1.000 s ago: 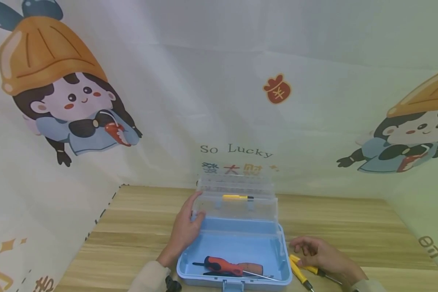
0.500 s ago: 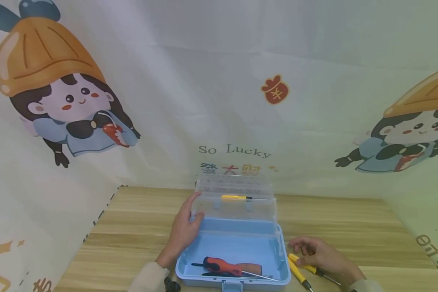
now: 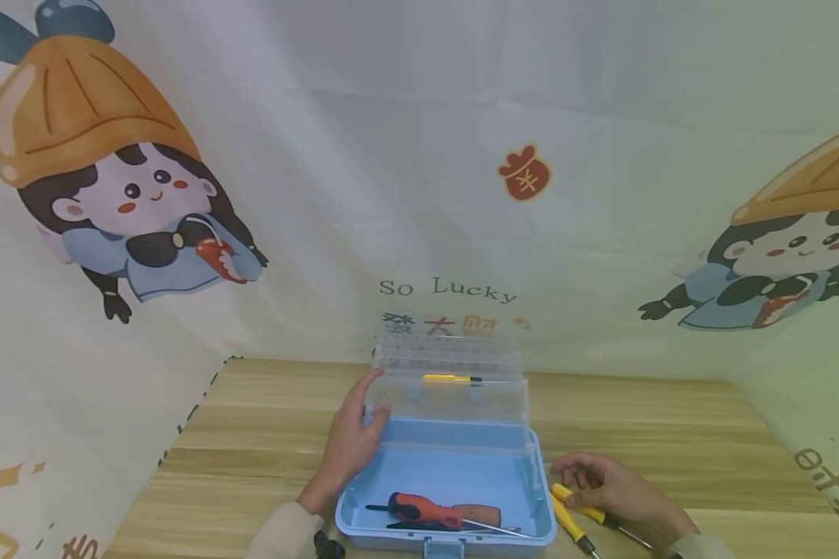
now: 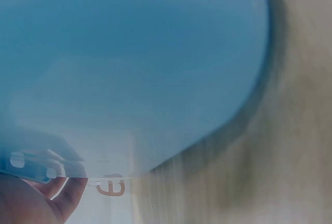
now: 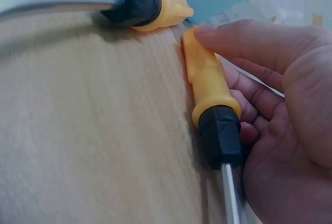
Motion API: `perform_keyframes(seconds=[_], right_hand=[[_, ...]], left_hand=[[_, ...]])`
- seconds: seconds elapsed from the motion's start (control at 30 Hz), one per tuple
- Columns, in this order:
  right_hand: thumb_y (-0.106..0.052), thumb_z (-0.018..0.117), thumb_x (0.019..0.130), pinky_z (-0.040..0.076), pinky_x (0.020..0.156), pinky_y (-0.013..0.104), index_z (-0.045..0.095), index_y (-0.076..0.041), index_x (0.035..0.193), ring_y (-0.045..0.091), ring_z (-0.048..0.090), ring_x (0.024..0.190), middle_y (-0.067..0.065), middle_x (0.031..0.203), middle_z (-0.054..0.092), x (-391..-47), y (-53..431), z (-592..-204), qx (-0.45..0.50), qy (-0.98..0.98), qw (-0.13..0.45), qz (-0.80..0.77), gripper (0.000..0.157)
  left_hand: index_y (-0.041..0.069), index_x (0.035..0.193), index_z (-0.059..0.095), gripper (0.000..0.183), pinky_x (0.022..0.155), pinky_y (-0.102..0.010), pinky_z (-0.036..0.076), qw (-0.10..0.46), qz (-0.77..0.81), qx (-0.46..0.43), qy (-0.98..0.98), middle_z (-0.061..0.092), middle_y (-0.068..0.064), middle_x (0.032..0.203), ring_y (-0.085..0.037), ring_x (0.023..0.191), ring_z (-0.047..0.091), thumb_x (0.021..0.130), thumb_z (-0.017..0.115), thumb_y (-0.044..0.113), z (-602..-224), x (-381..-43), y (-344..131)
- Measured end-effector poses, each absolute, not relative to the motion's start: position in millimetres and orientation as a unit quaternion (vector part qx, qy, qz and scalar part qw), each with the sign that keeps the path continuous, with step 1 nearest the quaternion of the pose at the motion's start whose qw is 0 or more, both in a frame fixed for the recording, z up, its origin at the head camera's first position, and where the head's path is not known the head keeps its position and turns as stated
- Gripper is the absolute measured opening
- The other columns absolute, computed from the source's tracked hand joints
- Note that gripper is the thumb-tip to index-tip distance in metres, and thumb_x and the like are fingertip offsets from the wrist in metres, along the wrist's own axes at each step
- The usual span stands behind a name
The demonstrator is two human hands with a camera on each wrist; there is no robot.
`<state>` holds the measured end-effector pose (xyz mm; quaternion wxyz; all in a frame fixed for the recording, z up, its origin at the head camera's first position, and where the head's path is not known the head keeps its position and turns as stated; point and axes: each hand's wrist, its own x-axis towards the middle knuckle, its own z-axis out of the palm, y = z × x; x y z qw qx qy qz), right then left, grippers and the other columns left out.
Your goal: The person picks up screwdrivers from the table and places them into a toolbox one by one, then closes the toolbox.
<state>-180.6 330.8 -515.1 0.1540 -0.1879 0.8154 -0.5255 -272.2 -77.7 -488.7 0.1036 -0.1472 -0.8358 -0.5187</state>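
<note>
A light blue toolbox (image 3: 447, 473) stands with its clear lid (image 3: 454, 400) raised. My left hand (image 3: 355, 435) grips the lid's left edge, thumb in front; the left wrist view shows its fingers (image 4: 70, 198) through the clear plastic. To the right of the box, my right hand (image 3: 622, 489) lies at a yellow-handled screwdriver (image 5: 210, 73), thumb on the handle's end and fingers curled beside it. A second yellow screwdriver (image 5: 150, 6) lies near it on the table. Inside the box are a red and black screwdriver (image 3: 426, 509) and a reddish-brown handle (image 3: 478, 514).
Another yellow screwdriver (image 3: 450, 379) lies in the clear lid compartment. The box's blue latch (image 3: 444, 548) hangs at the front. A small black object (image 3: 330, 545) sits by the left sleeve. A printed cloth (image 3: 322, 194) rises behind the wooden table (image 3: 252, 435).
The head view has shifted slightly. Both hands and the tools stay where they were.
</note>
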Motion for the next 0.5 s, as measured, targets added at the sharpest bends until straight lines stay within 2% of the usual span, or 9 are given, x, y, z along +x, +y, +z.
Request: perform_keyframes(seconds=[0.5], right_hand=[[-0.009,0.067,0.091,0.046,0.065,0.017,0.058,0.003,0.126,0.004,0.051,0.08,0.001,0.093,0.056,-180.7,332.0,-517.2,-0.196,0.815,0.152,-0.524,0.038]], left_hand=[[0.018,0.148,0.042,0.057,0.113,-0.057,0.035,0.105,-0.522,-0.149,-0.833,0.042,-0.007,0.154,-0.03,0.138,0.044,0.095,0.059,0.009,-487.6,-271.4,-77.4]])
